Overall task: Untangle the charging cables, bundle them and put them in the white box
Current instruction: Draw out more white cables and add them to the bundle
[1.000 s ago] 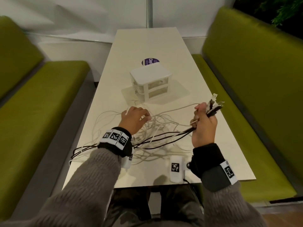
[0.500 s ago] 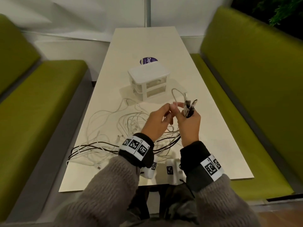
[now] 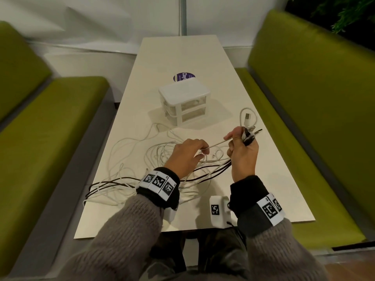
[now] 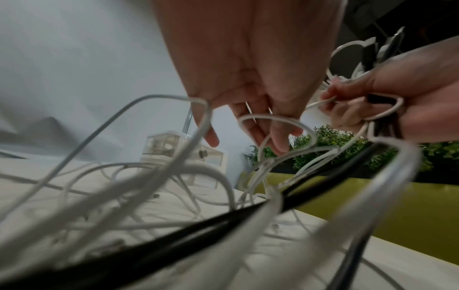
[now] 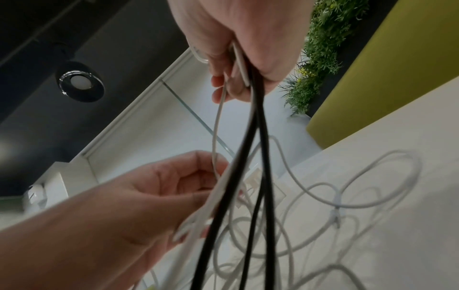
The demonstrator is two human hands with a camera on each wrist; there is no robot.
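A tangle of white and black charging cables point(image 3: 140, 163) lies on the near half of the table. My right hand point(image 3: 233, 138) is raised and grips a bundle of cable ends point(image 3: 250, 132), whose plugs stick out above the fist. Black cables point(image 5: 255, 137) hang from that fist. My left hand point(image 3: 204, 152) pinches one white cable point(image 3: 216, 143) that runs taut to the right hand. Loose white loops point(image 4: 275, 125) hang round the left fingers point(image 4: 280, 143). The white box point(image 3: 183, 102), a small lidded drawer unit, stands beyond the hands at mid-table.
The cream table point(image 3: 182, 53) is long and narrow. Green bench seats point(image 3: 304, 122) run along both sides. A purple round sticker point(image 3: 182, 77) sits behind the box. Some cables hang over the table's near left edge point(image 3: 87, 197). A white wall closes the far end.
My left hand left the tangle, met the right hand, then drew back left along a white cable. The right hand moved inward with its bundle; a white plug end now loops above it.
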